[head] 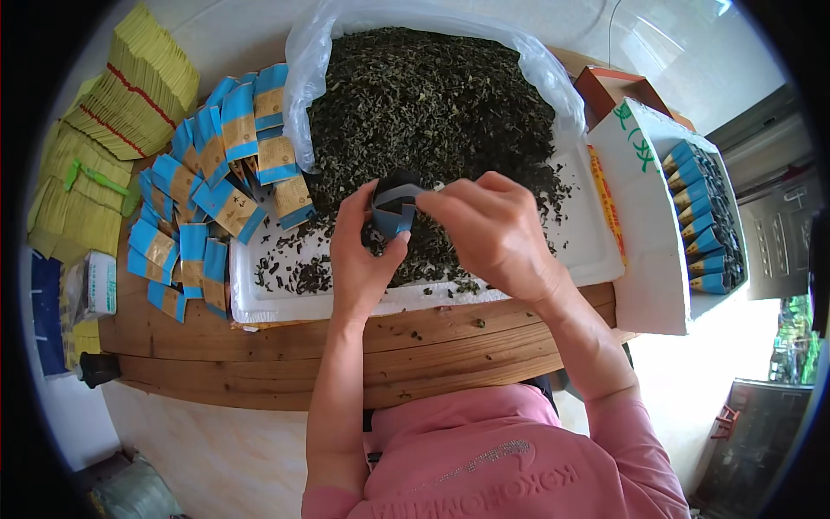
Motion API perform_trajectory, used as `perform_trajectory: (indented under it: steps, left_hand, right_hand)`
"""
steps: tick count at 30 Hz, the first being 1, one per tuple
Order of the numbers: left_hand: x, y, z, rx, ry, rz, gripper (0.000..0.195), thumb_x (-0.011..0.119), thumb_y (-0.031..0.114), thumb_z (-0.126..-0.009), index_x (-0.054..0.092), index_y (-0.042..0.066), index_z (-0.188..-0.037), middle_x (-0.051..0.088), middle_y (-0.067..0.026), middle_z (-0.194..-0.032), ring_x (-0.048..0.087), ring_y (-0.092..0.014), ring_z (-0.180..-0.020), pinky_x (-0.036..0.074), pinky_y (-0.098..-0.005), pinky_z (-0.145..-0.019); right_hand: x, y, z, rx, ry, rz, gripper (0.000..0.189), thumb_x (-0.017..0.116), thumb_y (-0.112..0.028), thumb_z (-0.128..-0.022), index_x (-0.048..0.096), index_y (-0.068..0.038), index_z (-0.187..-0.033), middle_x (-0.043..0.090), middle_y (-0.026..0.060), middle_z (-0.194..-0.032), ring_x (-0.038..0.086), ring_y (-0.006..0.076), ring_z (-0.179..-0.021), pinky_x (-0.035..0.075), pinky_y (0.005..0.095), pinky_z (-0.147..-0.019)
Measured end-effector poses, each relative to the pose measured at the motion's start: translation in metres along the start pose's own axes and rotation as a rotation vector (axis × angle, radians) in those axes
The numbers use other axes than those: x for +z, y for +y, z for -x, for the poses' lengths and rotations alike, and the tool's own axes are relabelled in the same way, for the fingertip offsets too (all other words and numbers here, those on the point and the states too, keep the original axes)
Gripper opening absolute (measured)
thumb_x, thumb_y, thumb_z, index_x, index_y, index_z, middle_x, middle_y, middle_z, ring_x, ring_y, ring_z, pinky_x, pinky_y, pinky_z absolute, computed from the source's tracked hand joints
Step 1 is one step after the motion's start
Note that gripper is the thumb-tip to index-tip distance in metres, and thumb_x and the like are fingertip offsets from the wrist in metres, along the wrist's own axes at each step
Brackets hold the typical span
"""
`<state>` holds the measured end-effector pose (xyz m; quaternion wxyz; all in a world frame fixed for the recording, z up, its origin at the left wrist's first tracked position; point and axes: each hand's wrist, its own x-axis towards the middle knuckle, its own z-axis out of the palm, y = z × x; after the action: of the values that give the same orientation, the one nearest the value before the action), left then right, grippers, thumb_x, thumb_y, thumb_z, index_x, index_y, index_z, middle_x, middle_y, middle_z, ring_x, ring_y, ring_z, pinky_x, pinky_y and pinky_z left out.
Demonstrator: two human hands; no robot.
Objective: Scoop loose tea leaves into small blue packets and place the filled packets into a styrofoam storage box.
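My left hand (366, 250) grips a small blue paper packet (393, 220) whose mouth is spread, its dark inside showing. At that mouth, the fingers of my right hand (496, 230) hold a grey strip-like piece (397, 193); whether it is the packet's rim or a separate tool I cannot tell. Both hands are over a large heap of dark dried tea leaves (428, 110) in a clear plastic bag (308, 71), which lies on a white foam tray (279, 311). Blue and tan paper packets (238, 123) lie piled left of the tray.
Stacks of yellow paper packets (97, 201) stand at the far left, a green plastic tool (97, 178) on them. On the right, a white foam box (655, 240) holds a row of filled blue packets (700, 220); behind it is a reddish-brown box (622, 91). Loose leaves dot the wooden table (259, 363).
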<state>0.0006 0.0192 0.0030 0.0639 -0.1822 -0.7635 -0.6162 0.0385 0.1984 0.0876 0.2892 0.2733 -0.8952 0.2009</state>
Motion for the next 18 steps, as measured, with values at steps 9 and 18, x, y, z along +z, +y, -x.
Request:
perform_trajectory:
  steps: [9,18]
  left_hand:
    - [-0.002,-0.004,0.002,-0.019,0.012,0.088,0.06,0.07,-0.001,-0.072,0.052,0.004,-0.128,0.058,-0.0075,-0.116,0.058,-0.019,-0.101,0.045,-0.0312,-0.091]
    - [-0.001,-0.001,0.003,-0.05,-0.078,0.22,0.063,0.07,0.002,-0.073,0.049,0.004,-0.133,0.057,-0.007,-0.12,0.057,-0.018,-0.106,0.044,-0.0319,-0.096]
  right_hand:
    - [0.001,0.026,0.055,0.686,0.186,-0.24,0.015,0.061,0.0,-0.089,0.069,-0.002,-0.102,0.063,0.002,-0.072,0.058,0.0066,-0.059,0.047,0.0246,-0.053]
    - [0.01,0.036,0.069,0.414,0.136,0.011,0.017,0.064,0.002,-0.084,0.067,-0.001,-0.101,0.066,0.0123,-0.104,0.066,0.0274,-0.082,0.053,0.0333,-0.067]
